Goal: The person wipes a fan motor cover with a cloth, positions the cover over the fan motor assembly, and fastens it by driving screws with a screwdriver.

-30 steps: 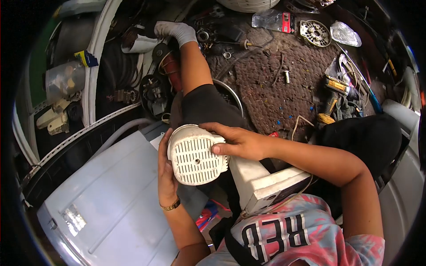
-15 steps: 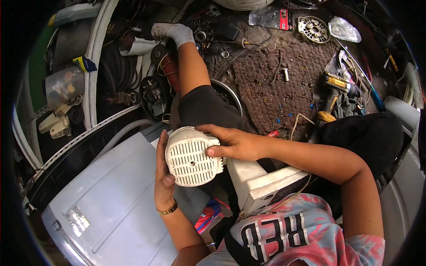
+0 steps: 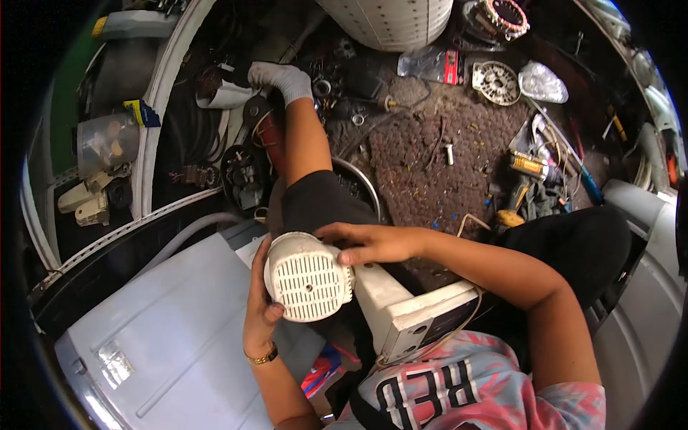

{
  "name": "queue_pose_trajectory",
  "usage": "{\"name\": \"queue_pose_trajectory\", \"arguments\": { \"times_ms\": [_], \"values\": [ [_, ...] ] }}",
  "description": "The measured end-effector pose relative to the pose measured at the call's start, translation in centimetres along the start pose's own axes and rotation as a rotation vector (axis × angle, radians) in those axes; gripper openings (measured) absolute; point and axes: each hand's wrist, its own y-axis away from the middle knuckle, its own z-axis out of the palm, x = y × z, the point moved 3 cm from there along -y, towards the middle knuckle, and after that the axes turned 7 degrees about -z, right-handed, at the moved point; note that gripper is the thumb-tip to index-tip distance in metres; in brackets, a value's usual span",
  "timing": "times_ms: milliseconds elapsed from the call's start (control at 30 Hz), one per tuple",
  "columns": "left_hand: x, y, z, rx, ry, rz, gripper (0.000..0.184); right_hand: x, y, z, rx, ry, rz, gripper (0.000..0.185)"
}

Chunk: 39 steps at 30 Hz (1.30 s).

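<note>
A cream fan motor cover [image 3: 309, 288] with rows of slots and a small centre hole faces up over my lap. My left hand [image 3: 259, 301] cups its left side, thumb against the lower edge and fingers along the far side. Across its upper right edge lies my right hand [image 3: 380, 244], with the thumb and forefinger touching the housing. To the right, a cream fan neck [image 3: 380, 290] runs down to a boxy control base [image 3: 430, 315] resting against my shirt. The join between cover and neck is partly hidden.
A pale blue-grey panel [image 3: 179, 322] stands at my left. On the floor mat [image 3: 430, 150] lie small scraps; beside it are a yellow cordless drill [image 3: 530, 168], a round metal end plate [image 3: 496, 82] and a white perforated drum [image 3: 394, 21]. A parts-filled shelf [image 3: 107, 143] is at far left.
The view has tilted up, showing more of the drum. The cover has tipped slightly, so more of its far side wall shows. My right thumb has shifted from the slotted face toward its edge.
</note>
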Motion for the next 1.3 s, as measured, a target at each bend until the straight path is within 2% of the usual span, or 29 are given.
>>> {"name": "queue_pose_trajectory", "arguments": {
  "times_ms": [67, 133, 167, 200, 233, 267, 300, 400, 500, 600, 800, 833, 1033, 1067, 1133, 1167, 1200, 1267, 1300],
  "values": [
    [-0.4, 0.0, -0.7, 0.011, -0.039, 0.015, 0.132, -0.8, -0.1, -2.8, 0.005, -0.139, 0.198, 0.074],
    [-0.4, -0.1, -1.1, 0.019, -0.063, 0.015, 0.132, 2.1, -0.8, -7.3, 0.317, -0.062, 0.225, 0.049],
    [-0.1, -0.1, -1.0, 0.026, -0.062, 0.009, 0.131, 5.0, -1.2, -10.7, 0.461, 0.335, 0.036, 0.036],
    [-0.2, -0.1, -1.2, 0.029, -0.065, 0.007, 0.131, 7.1, -0.8, -13.4, 0.633, 0.456, 0.110, 0.032],
    [-0.4, -0.1, -1.4, 0.031, -0.069, 0.003, 0.131, 6.4, -0.4, -15.4, 0.688, 0.563, 0.303, 0.029],
    [-0.6, -0.2, -1.6, 0.033, -0.073, -0.002, 0.131, 8.0, -0.2, -17.8, 0.731, 0.852, 0.160, 0.025],
    [-0.6, -0.2, -1.7, 0.040, -0.061, 0.000, 0.131, 7.6, 0.2, -18.8, 0.723, 0.998, 0.277, 0.023],
    [-1.1, -0.2, -2.4, 0.067, -0.102, 0.004, 0.131, 8.2, 0.2, -21.9, 0.779, 1.257, 0.439, 0.017],
    [-1.3, 0.0, -3.1, 0.091, -0.146, -0.014, 0.131, 7.0, -1.4, -23.1, 0.702, 1.700, 0.229, 0.016],
    [-1.5, 0.0, -3.2, 0.108, -0.150, -0.031, 0.132, 5.6, -4.5, -23.4, 0.554, 1.850, 0.106, 0.013],
    [-1.2, 0.1, -3.2, 0.121, -0.204, -0.030, 0.128, 8.0, -9.6, -25.6, 0.506, 2.012, -0.049, 0.016],
    [-1.1, 0.1, -3.5, 0.113, -0.248, -0.038, 0.127, 7.9, -10.0, -25.5, 0.496, 2.043, 0.027, 0.017],
    [0.0, -0.7, -3.1, 0.065, -0.148, -0.028, 0.123, 7.2, -10.3, -25.1, 0.422, 2.091, 0.147, 0.015],
    [0.4, -0.7, -2.9, 0.056, -0.147, -0.027, 0.122, 6.8, -9.6, -25.2, 0.521, 1.983, 0.146, 0.015],
    [1.0, -0.6, -2.5, 0.046, -0.133, -0.047, 0.122, 5.3, -7.9, -24.5, 0.677, 1.748, 0.145, 0.022],
    [0.8, -0.6, -2.6, 0.034, -0.124, -0.037, 0.121, 4.2, -6.2, -24.0, 0.754, 1.370, 0.189, 0.034],
    [1.0, -0.6, -2.4, 0.030, -0.102, -0.040, 0.121, 4.3, -4.9, -24.0, 0.874, 1.252, 0.015, 0.031],
    [1.7, -0.5, -1.8, 0.022, -0.087, -0.047, 0.119, 1.8, -1.8, -21.2, 0.898, 0.627, 0.042, 0.026],
    [1.7, -0.5, -1.6, 0.011, -0.074, -0.049, 0.117, 0.8, -0.9, -19.4, 0.908, 0.480, -0.015, 0.019]
  ]
}}
